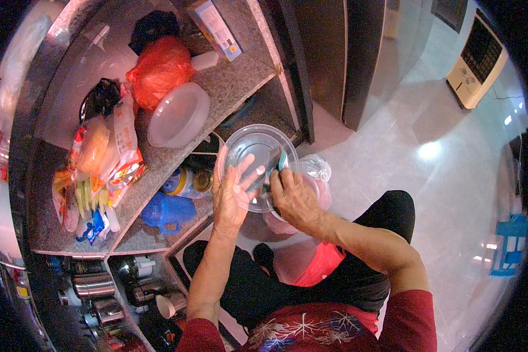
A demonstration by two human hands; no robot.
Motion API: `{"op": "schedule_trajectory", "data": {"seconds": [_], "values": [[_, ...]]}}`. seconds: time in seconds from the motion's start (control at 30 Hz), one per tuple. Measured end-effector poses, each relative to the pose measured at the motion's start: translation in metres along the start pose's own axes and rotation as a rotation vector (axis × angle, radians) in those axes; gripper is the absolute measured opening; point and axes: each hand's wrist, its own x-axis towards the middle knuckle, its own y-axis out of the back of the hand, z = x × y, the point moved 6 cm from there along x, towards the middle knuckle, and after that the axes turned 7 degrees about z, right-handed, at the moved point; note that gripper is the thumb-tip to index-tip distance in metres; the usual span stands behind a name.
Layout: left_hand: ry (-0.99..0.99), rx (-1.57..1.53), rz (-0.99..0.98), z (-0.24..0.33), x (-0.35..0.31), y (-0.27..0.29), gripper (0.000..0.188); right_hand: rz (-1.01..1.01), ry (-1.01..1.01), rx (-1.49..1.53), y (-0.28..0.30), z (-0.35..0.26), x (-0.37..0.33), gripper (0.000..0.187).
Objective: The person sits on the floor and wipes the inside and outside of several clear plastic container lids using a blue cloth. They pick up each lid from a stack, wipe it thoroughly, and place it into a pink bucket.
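Observation:
My left hand (235, 193) supports a clear round plastic lid or shallow bowl (253, 139), its fingers showing through the plastic from underneath. Over the right side of that piece, my right hand (294, 196) is closed, with a small teal and white thing (283, 159) poking out past its fingertips. What kind of thing this is, I cannot make out. Under my right hand there is a pinkish plastic bag (280, 226), partly hidden by the hand and the clear piece. Crumpled clear plastic (315, 166) shows just beyond my right hand.
On the stone shelf (158, 202) to the left lie a translucent oval lid (179, 115), a red plastic bag (161, 73), a printed bag of food (102, 152) and a box (217, 29). Below are a blue jug (169, 212) and metal pots (94, 286). An air cooler (478, 58) stands far right.

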Motion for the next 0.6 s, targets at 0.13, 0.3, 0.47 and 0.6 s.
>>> {"op": "schedule_trajectory", "data": {"seconds": [0.13, 0.3, 0.47, 0.6], "values": [[-0.027, 0.079, 0.023, 0.0, 0.004, 0.009, 0.062, -0.077, 0.107, 0.253, 0.012, -0.033, -0.003, 0.042], [-0.05, 0.168, 0.042, -0.003, 0.002, 0.009, 0.063, -0.215, 0.149, 0.651, 0.013, -0.04, -0.002, 0.048], [-0.209, 0.276, 0.089, -0.023, 0.018, 0.024, 0.064, 0.046, 0.101, 0.746, 0.07, 0.015, 0.043, 0.045], [0.07, 0.378, 0.217, -0.072, 0.011, 0.05, 0.062, 0.111, -0.132, 0.676, 0.09, 0.051, 0.052, 0.043]]}}
